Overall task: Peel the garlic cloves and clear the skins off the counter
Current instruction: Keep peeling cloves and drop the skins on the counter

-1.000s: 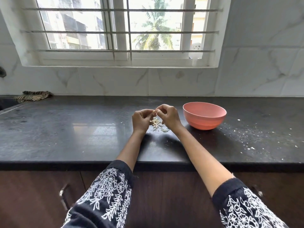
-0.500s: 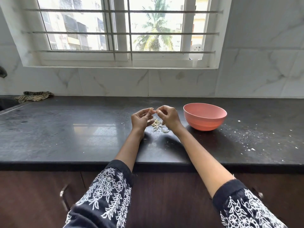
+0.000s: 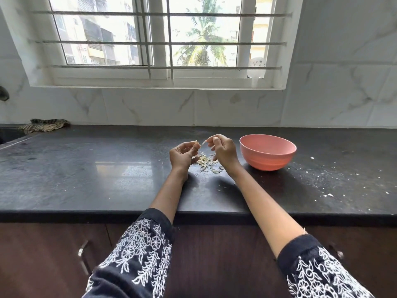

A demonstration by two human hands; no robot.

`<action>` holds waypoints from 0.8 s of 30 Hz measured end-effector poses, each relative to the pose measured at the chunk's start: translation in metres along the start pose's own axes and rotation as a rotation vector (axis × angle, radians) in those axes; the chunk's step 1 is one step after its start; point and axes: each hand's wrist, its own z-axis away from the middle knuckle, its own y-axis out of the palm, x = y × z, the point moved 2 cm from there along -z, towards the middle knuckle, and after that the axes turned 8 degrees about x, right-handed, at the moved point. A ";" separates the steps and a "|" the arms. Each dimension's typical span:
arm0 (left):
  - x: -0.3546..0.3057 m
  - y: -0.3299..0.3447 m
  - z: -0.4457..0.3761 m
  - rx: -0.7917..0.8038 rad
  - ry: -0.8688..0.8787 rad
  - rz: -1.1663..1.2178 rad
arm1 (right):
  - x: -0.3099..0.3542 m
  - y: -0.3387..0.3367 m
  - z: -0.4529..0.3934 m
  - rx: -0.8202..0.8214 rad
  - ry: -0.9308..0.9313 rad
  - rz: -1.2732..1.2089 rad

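Above the black counter (image 3: pixel 107 179), my left hand (image 3: pixel 181 155) pinches a small garlic clove (image 3: pixel 196 143) between thumb and fingertips. My right hand (image 3: pixel 223 150) pinches a thin strip of pale skin (image 3: pixel 203 143) that hangs between the two hands. A small heap of garlic skins (image 3: pixel 206 161) lies on the counter just under and between my hands. A pink bowl (image 3: pixel 267 152) stands right of my right hand; its inside is hidden from here.
White crumbs and flakes (image 3: pixel 326 190) are scattered over the counter's right part. A striped cloth (image 3: pixel 44 125) lies at the back left beside a sink edge (image 3: pixel 8 136). Tiled wall and a window run behind. Cabinet handle (image 3: pixel 82 257) sits below the counter's front edge.
My hands have drawn apart: the right hand has pulled a strip of skin away from the clove that the left hand holds.
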 end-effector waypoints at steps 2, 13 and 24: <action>-0.001 0.000 0.000 -0.005 0.004 0.002 | 0.002 -0.002 0.001 -0.027 0.033 -0.075; 0.000 0.001 0.001 0.018 0.029 -0.047 | 0.000 -0.005 0.000 -0.020 0.028 -0.164; 0.003 -0.002 -0.002 0.085 0.089 -0.193 | 0.000 0.000 0.003 0.108 0.043 -0.121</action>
